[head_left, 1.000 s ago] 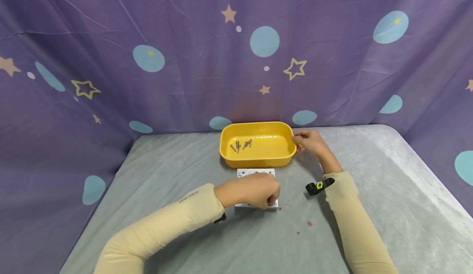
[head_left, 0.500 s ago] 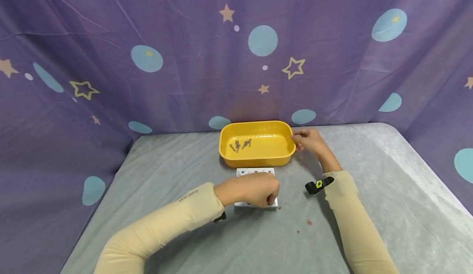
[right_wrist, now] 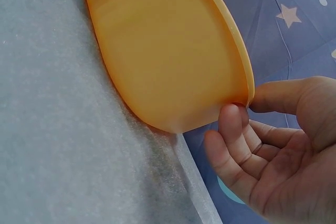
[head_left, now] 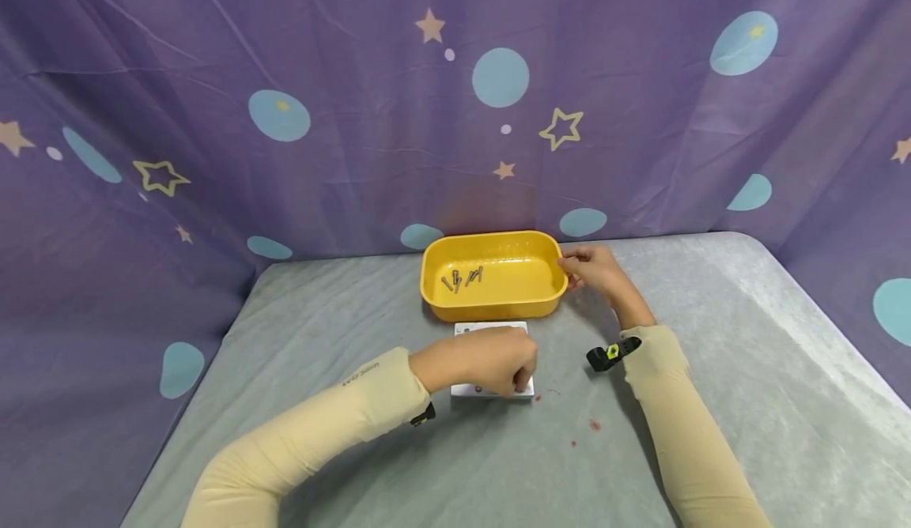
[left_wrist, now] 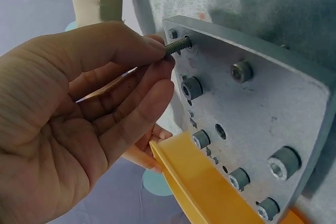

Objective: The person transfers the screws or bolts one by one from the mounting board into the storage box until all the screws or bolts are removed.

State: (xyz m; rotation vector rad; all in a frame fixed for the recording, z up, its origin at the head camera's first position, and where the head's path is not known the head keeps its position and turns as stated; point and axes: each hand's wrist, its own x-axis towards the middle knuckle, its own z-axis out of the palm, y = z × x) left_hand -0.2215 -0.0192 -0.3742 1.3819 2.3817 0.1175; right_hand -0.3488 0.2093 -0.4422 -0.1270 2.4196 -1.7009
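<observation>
My left hand (head_left: pixel 491 358) is over a silver metal plate (left_wrist: pixel 262 114) in front of the tray. In the left wrist view its thumb and fingers pinch a bolt (left_wrist: pixel 178 46), whose threaded end meets a hole near the plate's corner; the bolt's head is hidden by the fingers. Several socket-head bolts (left_wrist: pixel 284 163) stand in other holes. My right hand (head_left: pixel 598 271) holds the right end of a yellow tray (head_left: pixel 498 311), thumb and fingers pinching its rim, as the right wrist view of the tray wall (right_wrist: pixel 157 40) shows.
Several loose bolts (head_left: pixel 456 279) lie in the tray's left half. A grey cloth (head_left: pixel 342 465) covers the table, with small red marks (head_left: pixel 595 425) right of the plate. Behind the tray hangs a purple curtain (head_left: pixel 370 54).
The head view has shifted slightly. Both hands keep nearly the same places and grips, and the tray and plate stay where they are.
</observation>
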